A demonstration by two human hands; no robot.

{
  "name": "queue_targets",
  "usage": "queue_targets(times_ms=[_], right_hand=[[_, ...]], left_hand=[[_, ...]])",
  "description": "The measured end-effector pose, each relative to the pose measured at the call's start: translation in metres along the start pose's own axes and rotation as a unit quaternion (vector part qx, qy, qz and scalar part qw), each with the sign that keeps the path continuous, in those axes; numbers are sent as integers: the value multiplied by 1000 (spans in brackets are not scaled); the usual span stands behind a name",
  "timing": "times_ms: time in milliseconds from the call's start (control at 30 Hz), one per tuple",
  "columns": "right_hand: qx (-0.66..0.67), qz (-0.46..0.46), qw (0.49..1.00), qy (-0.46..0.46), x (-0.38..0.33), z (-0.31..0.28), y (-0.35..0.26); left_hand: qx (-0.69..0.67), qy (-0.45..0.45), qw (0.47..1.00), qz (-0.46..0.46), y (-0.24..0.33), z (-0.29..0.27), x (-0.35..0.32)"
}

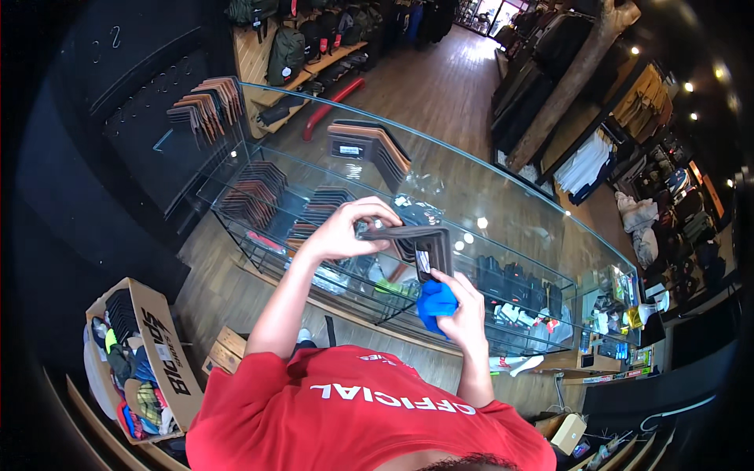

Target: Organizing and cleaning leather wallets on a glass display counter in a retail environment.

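Note:
A dark bifold wallet (441, 242) is held half unfolded above the glass display counter (503, 200). My left hand (351, 228) grips its left end, fingers over the top edge and thumb below. At its right side, my right hand (465, 311) pinches a blue cloth (434, 304), with fingertips against the wallet's lower right part. A small pale label or card shows on that panel. Beyond my hands, a few folded wallets (369, 147) in black and brown stand in a nested row on the glass.
More wallets (208, 106) stand in a row at the counter's left end, and others (253, 188) sit inside the case. A cardboard box (169, 345) of mixed cloth items is at lower left. Backpacks (287, 55) line a far shelf. A tree-trunk post (569, 86) rises at right.

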State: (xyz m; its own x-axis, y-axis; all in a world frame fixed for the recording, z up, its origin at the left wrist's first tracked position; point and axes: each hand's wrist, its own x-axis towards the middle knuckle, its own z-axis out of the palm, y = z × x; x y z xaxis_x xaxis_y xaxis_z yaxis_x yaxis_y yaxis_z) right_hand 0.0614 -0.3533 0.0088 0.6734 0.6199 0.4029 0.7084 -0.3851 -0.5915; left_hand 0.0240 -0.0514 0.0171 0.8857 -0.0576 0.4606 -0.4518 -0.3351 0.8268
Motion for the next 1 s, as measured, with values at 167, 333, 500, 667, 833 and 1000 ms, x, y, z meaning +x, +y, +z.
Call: queue_targets(times_ms=[167,333,500,667,833,1000], right_hand=[[-67,-49,996,-14,59,27,-44],[-87,-47,995,16,119,62,-57],[-139,-4,989,41,160,94,-57],[-180,105,975,83,156,109,-70],[-159,76,978,111,134,90,-62],[5,175,977,121,112,72,-38]], left_hand=[[87,62,993,-45,11,-52,-36],[242,225,944,-23,-20,-89,-32],[160,276,947,34,-58,-113,14],[285,355,886,84,-46,-169,-10],[415,536,733,-54,-70,-286,-71],[439,488,750,-78,-102,-344,-121]])
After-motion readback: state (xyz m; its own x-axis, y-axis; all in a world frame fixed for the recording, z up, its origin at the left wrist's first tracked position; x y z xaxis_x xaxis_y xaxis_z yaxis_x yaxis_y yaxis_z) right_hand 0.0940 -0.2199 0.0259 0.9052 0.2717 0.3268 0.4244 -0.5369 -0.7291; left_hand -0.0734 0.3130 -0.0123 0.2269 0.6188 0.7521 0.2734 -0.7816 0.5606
